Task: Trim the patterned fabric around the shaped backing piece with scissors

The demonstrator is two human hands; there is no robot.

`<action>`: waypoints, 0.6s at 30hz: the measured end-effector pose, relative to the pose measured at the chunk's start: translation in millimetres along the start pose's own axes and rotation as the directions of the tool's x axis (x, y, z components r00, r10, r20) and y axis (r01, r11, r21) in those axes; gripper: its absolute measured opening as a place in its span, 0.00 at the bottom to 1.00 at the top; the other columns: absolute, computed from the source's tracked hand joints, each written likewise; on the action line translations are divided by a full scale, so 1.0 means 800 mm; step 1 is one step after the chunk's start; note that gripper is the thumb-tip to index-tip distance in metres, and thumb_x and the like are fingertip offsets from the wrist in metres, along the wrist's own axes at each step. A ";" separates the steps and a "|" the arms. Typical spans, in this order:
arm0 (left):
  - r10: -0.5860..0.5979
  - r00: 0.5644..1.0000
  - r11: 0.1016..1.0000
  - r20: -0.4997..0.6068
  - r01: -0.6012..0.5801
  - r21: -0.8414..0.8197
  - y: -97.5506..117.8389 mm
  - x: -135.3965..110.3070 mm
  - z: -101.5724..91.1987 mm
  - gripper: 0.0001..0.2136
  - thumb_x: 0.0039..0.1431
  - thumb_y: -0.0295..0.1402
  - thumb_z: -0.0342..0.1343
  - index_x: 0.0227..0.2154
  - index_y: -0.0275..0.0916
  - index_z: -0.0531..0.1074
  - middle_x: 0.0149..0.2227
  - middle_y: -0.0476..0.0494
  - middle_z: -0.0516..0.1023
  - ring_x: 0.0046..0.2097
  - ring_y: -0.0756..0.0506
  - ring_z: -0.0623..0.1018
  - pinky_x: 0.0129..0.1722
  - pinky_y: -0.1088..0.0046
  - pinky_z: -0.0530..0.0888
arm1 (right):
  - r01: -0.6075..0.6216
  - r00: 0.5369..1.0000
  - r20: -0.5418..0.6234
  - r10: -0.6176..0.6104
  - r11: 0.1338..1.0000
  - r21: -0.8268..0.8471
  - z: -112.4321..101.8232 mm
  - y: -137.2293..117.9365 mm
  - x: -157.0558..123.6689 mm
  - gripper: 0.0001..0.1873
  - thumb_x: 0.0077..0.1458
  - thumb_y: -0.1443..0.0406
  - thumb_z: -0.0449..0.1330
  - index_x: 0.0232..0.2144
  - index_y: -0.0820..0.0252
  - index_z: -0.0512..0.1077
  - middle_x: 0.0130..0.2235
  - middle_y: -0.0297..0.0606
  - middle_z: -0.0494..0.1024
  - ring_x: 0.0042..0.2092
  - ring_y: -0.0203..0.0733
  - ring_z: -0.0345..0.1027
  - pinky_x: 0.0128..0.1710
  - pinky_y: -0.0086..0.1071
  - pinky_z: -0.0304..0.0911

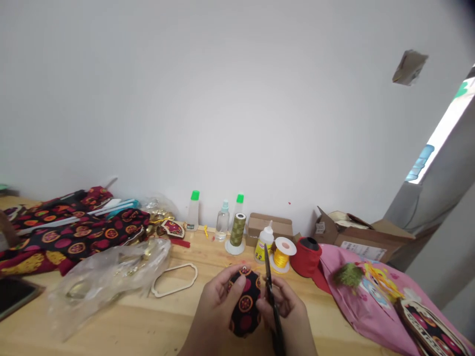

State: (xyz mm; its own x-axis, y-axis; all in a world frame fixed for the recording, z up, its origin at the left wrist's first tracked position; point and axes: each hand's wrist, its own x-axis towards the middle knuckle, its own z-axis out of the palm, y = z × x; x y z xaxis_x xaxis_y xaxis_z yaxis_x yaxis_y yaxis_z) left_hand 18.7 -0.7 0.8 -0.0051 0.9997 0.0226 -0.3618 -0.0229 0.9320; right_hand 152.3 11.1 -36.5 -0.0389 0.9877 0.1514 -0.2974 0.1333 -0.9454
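Note:
My left hand (222,306) grips a dark, rounded fabric piece (245,304) with red and orange circle patterns, its thumb lying across the front. A small pale loop or bead shows at the top of that piece. In my right hand (287,309) is a pair of black scissors (271,291), its blades pointing up and away from me. The right fingertips are at the right edge of the fabric piece; whether they also pinch it I cannot tell. The palm side of each hand is hidden.
Beyond the hands stand a glue bottle (264,242), a yellow cord spool (282,254), a green thread cone (238,231) and a red thread cone (306,256). Leftward lie a wooden frame (175,280), a plastic bag (111,282) and patterned fabric (85,232). A pink cloth (356,306) covers the right.

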 end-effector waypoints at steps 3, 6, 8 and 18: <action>-0.032 0.999 0.999 0.003 0.032 -0.018 -0.003 0.003 -0.002 0.11 0.46 0.35 0.56 0.33 0.36 0.71 0.28 0.46 0.79 0.29 0.47 0.75 0.28 0.75 0.70 | 0.065 0.995 -0.064 -0.071 0.994 -0.085 -0.009 -0.018 0.005 0.23 0.32 0.63 0.67 0.35 0.61 0.68 0.24 0.33 0.72 0.27 0.36 0.67 0.26 0.27 0.63; -0.055 0.998 0.998 -0.011 0.055 -0.025 -0.005 0.005 -0.004 0.10 0.46 0.35 0.56 0.32 0.36 0.72 0.26 0.47 0.78 0.27 0.48 0.75 0.26 0.76 0.69 | 0.141 0.988 -0.027 -0.153 0.958 -0.250 -0.014 -0.040 0.010 0.24 0.33 0.62 0.65 0.37 0.62 0.68 0.24 0.34 0.71 0.28 0.38 0.67 0.27 0.29 0.64; -0.060 0.998 0.998 -0.001 0.060 -0.009 -0.006 0.006 -0.005 0.09 0.45 0.35 0.55 0.30 0.36 0.72 0.24 0.47 0.78 0.25 0.48 0.74 0.25 0.76 0.69 | 0.220 0.974 0.044 -0.223 0.873 -0.436 -0.018 -0.051 0.013 0.25 0.35 0.63 0.64 0.39 0.61 0.67 0.28 0.36 0.72 0.31 0.39 0.67 0.30 0.29 0.64; -0.141 0.989 0.989 0.045 0.138 0.053 -0.013 0.009 -0.004 0.09 0.48 0.35 0.53 0.29 0.35 0.72 0.23 0.47 0.77 0.25 0.48 0.74 0.26 0.74 0.68 | 0.675 0.625 0.673 -0.395 -0.159 -0.720 -0.067 -0.050 0.018 0.12 0.46 0.70 0.54 0.37 0.64 0.67 0.26 0.38 0.67 0.28 0.37 0.61 0.23 0.26 0.56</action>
State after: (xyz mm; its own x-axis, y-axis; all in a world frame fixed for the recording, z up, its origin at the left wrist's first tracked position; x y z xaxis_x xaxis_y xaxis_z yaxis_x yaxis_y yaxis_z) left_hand 19.2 6.4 -9.9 0.0882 0.9918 -0.0925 -0.3093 0.1156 0.9439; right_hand 214.9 24.1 -12.1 -0.5490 0.5099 0.6623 0.7085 0.7043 0.0451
